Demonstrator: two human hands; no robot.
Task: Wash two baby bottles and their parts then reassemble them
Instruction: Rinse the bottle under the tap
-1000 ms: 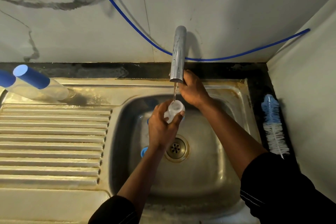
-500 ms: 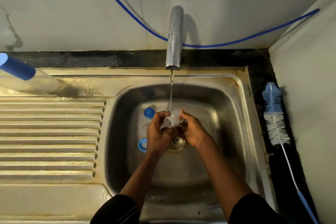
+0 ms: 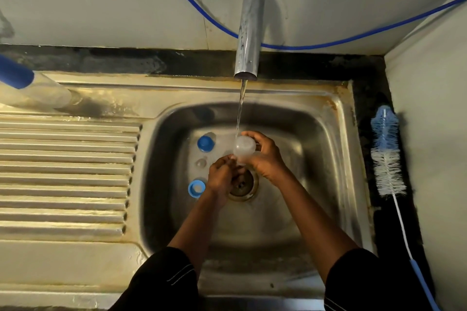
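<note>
A clear plastic cap (image 3: 244,148) is held under the running water from the tap (image 3: 249,30), above the drain. My right hand (image 3: 265,159) grips the cap from the right side. My left hand (image 3: 222,177) pinches its lower end from the left. On the basin floor to the left lie a blue collar (image 3: 205,143), a clear teat (image 3: 201,162) and a blue ring (image 3: 196,188). A clear bottle with a blue cap (image 3: 35,89) stands at the back left on the sink's ledge.
A steel sink basin (image 3: 316,159) sits beside a ribbed drainboard (image 3: 65,174) on the left. A blue and white bottle brush (image 3: 386,156) lies on the dark counter to the right, next to a wall. A blue hose (image 3: 328,44) runs along the back wall.
My right hand came off the tap and down to the cap, then took it from the right. The cap now tilts with its rounded end up under the stream.
</note>
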